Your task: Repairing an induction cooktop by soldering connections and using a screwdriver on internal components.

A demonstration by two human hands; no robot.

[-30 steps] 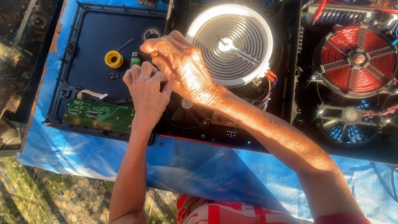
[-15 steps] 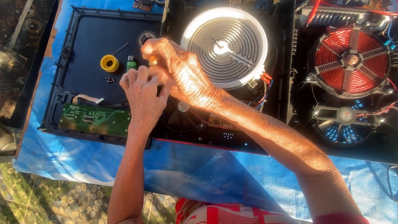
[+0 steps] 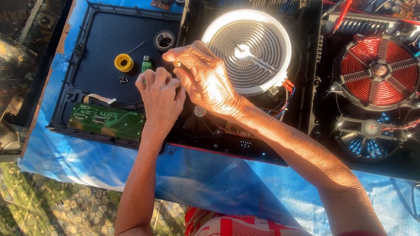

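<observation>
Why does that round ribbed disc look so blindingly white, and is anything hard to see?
Head view: low sunlight glares off the round heating disc, washing out its rim; the right hand and left hand are warmly lit, their fingers sharp; the dark panel and upper left corner sink into shadow.

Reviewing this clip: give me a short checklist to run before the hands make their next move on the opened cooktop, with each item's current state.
1. Both hands in view: ok. The left hand and right hand meet at the left edge of the opened cooktop case.
2. What the hands hold: cannot tell. The fingers hide whatever small part lies between them.
3. Round heating coil free of the hands: ok. The right hand lies beside it.
4. Loose items within reach: ok. The yellow solder spool, green lighter and tape roll lie on the black panel.
5. Green circuit board clear of the hands: ok.
6. Power off: cannot tell.
</observation>
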